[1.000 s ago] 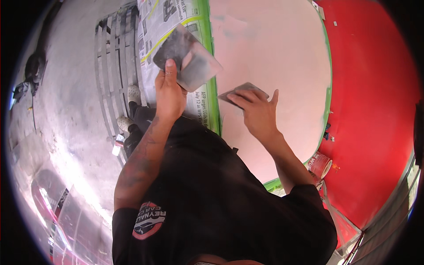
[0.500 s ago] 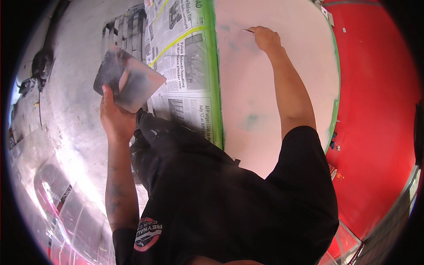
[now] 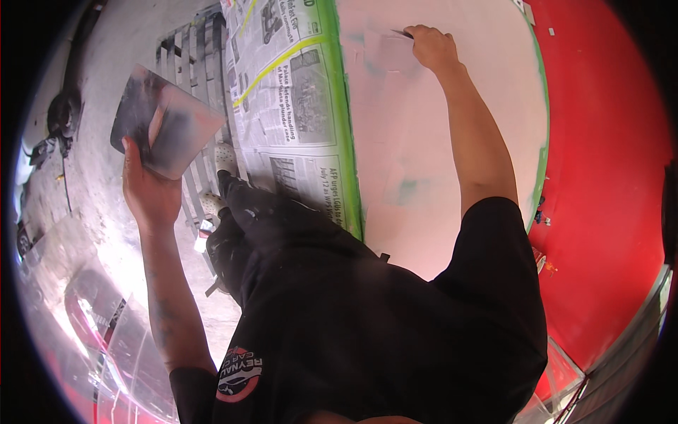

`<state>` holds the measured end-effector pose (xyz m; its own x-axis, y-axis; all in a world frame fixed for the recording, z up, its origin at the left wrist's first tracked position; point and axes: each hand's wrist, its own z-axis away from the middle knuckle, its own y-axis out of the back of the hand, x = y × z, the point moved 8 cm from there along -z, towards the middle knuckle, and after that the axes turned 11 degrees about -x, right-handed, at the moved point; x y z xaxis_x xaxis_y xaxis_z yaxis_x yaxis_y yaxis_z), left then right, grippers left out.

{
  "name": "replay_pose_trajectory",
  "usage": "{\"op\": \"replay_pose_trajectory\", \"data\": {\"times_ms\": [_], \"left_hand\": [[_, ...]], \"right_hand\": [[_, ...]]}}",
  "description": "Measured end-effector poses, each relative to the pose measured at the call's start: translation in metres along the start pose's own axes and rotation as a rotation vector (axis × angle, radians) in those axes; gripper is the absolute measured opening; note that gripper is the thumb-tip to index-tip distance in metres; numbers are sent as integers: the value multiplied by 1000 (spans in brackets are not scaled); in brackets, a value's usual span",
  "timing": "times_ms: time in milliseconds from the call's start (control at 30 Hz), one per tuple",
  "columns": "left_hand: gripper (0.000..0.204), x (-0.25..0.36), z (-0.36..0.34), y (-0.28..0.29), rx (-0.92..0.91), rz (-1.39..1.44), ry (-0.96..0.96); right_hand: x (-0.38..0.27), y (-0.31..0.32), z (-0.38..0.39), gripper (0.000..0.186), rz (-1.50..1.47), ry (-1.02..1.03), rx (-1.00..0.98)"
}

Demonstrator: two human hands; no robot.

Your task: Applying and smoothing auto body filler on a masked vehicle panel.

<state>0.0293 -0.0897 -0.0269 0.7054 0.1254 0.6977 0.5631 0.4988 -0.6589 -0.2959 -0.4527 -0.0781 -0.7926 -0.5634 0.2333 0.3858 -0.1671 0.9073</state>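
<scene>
**Left grip (image 3: 152, 194) and right grip (image 3: 433, 48) each hold a thing**

In the head view, the left grip is wrapped on the low edge of a flat, shiny, grey, four-sided plate (image 3: 169, 121), with the thumb on its face. The plate sticks up past that grip. The right grip is well off to the right and higher up. It pinches a thin, dark, flat blade (image 3: 403, 33), which pokes out to its left. I cannot tell if the blade touches the big, smooth, pale pink panel (image 3: 395, 141) under it. Between the two grips are bright green tape (image 3: 345, 120) and grey printed newspaper (image 3: 304, 92). A big, shiny red panel (image 3: 600, 177) is to the right of the right grip.
</scene>
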Motion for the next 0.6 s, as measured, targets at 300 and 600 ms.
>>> {"op": "replay_pose_trajectory", "data": {"times_ms": [300,600], "left_hand": [[50,14,8,45,69,-43,-7],[55,31,23,79,175,-128,1]], "right_hand": [[-25,-32,46,50,-69,29,-9],[-46,-68,174,55,-210,80,-52]]}}
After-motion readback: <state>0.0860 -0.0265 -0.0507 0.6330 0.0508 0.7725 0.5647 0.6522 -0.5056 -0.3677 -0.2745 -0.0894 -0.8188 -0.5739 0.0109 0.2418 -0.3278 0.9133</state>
